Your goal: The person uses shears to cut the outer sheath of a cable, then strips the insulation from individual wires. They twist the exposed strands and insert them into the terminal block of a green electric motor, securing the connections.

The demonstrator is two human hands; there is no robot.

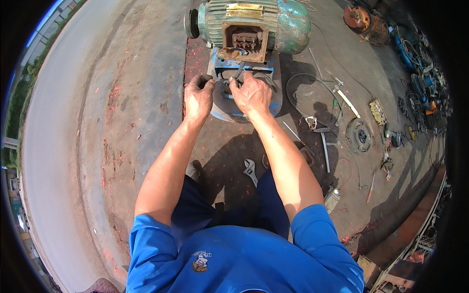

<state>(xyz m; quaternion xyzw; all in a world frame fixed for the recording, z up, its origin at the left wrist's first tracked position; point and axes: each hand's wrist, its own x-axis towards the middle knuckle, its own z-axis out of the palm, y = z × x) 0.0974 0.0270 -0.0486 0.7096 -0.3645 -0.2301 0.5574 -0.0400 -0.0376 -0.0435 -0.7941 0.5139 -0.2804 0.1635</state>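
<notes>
- Electric motor [272, 24], green and ribbed, sits at the top of the view on a blue base [224, 116].
- Blue base: rounded at the near edge, standing on the ground.
- Terminal box [245, 41]: open, on the motor's near side.
- Right hand [253, 93]: over the base; narrow grip beside a dark strip [240, 70]; cannot tell if it holds it.
- Left hand [198, 95]: fingers curled toward the thumb, narrow grip; contents unclear.
- Adjustable wrench [250, 171]: on the ground, near the legs.
</notes>
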